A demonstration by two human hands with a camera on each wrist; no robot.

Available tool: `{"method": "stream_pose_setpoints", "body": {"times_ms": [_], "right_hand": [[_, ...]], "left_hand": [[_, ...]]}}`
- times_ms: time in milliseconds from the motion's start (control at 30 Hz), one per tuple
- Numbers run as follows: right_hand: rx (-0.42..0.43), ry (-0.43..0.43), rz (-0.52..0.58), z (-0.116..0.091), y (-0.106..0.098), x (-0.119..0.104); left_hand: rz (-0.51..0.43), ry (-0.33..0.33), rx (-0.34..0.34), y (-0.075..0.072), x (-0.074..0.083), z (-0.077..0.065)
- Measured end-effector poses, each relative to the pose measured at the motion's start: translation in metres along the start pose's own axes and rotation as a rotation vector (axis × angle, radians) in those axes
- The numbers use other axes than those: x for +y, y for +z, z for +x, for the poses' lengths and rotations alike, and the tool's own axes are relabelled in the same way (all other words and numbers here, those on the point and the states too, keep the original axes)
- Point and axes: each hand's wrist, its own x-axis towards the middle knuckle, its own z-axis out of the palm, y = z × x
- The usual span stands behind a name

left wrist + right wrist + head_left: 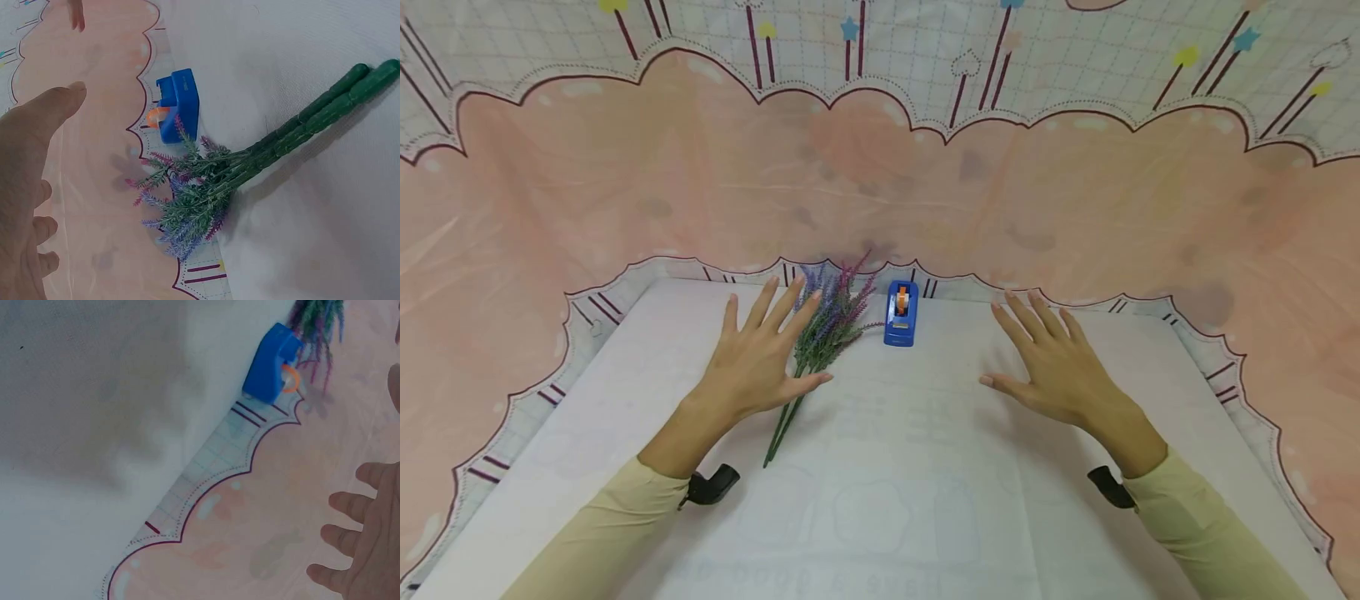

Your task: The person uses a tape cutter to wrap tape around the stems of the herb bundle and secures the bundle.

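My left hand [756,358] is spread with straight fingers above the white surface, overlapping part of a bunch of artificial lavender [827,329] in the head view. The lavender has purple and pink tips and green stems, which show whole in the left wrist view as two thick green stalks [312,122]. Just right of the flowers stands a blue tape dispenser [901,315] with an orange wheel; in the right wrist view the dispenser [270,365] sits beside the blossoms. Over to the right, my right hand [1056,367] is also spread, fingers apart, holding nothing.
A white sheet [880,517] with faint printing showing through covers the work area. Beneath and beyond it lies a peach cloth [715,192] with scalloped borders and a grid pattern. Black straps with small devices [713,485] are worn at both wrists.
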Motion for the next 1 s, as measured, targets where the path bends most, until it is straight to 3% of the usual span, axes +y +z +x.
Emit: {"method": "stream_pose_setpoints", "body": {"times_ms": [267, 400, 533, 667, 833, 1000], "right_hand": [[-0.023, 0.008, 0.053, 0.002, 0.000, -0.003], [0.017, 0.003, 0.085, 0.005, 0.002, -0.003], [0.083, -0.007, 0.138, 0.009, 0.003, -0.003], [0.126, -0.020, 0.173, 0.013, 0.002, -0.005], [0.132, -0.017, 0.183, 0.017, 0.000, -0.008], [0.124, -0.007, 0.182, 0.020, 0.000, -0.011]], "left_hand": [[-0.029, -0.001, -0.036, 0.002, 0.004, 0.003], [-0.076, 0.014, -0.024, 0.005, 0.006, 0.006], [-0.188, 0.023, -0.008, 0.008, 0.009, 0.011], [-0.327, -0.032, -0.066, 0.009, 0.015, 0.018], [-0.462, -0.108, -0.130, 0.012, 0.023, 0.031], [-0.540, -0.129, -0.149, 0.018, 0.028, 0.046]]}}
